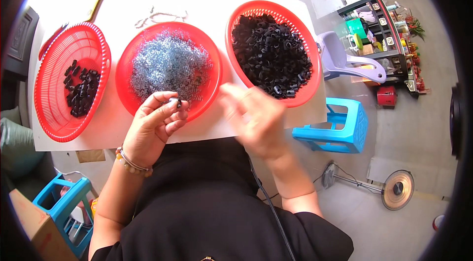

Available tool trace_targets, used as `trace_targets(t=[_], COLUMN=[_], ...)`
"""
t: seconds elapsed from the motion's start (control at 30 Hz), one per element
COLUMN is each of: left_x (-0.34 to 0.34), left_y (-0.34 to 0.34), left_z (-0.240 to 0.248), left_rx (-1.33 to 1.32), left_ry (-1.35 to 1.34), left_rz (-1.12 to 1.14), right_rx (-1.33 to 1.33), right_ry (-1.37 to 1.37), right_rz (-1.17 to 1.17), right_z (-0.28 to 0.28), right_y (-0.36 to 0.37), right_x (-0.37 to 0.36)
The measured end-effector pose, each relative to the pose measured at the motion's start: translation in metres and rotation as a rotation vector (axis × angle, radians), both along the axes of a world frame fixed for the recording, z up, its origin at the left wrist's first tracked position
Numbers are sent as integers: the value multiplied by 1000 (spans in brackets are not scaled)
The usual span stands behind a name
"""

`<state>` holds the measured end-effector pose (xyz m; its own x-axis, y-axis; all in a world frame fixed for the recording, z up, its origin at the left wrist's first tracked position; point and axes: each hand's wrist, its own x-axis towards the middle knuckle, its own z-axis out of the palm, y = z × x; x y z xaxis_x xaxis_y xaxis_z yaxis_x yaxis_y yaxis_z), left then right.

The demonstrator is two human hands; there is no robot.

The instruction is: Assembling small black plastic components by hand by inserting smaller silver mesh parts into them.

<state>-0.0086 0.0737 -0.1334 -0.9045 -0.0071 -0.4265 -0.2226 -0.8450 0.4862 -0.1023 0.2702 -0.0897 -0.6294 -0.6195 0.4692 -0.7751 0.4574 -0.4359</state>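
Observation:
Between thumb and fingertips, my left hand (153, 119) pinches a small black plastic piece (178, 104) at the near edge of a red tray (209, 94). The tray holds a heap of tiny silvery metal parts (170, 61). My right hand (256, 120), smeared by motion, hovers between that tray and the red basket (313, 91) on the right; its fingers cannot be made out. Loose black plastic pieces (268, 56) fill the right basket. Over on the left, another red basket (47, 98) contains a smaller group of black pieces (83, 91).
A yellow phone (97, 2) and a white string (160, 14) lie on the white table (197, 135). Blue stools (340, 128) stand on both sides below it. At right are a lilac chair (340, 56), a fan (397, 189) and a cluttered shelf (389, 39). A cardboard box (37, 226) sits lower left.

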Motion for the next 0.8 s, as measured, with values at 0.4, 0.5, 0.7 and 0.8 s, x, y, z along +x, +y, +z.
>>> trace_targets(t=[0.4, 0.5, 0.7, 0.8], left_x=[-2, -2, -1, -1], left_y=[-2, -2, -3, -4], left_z=[2, 3, 5, 7], left_rx=[27, 16, 22, 32], left_ry=[-32, -42, -48, -54], left_rz=[-24, -39, -33, -50], right_rx=[388, 446, 288, 53], right_ry=[-63, -2, -121, -327], right_rz=[-305, -302, -347, -382], right_z=[-3, -3, -5, 2], right_y=[30, 25, 29, 32], right_x=[-75, -79, -77, -71])
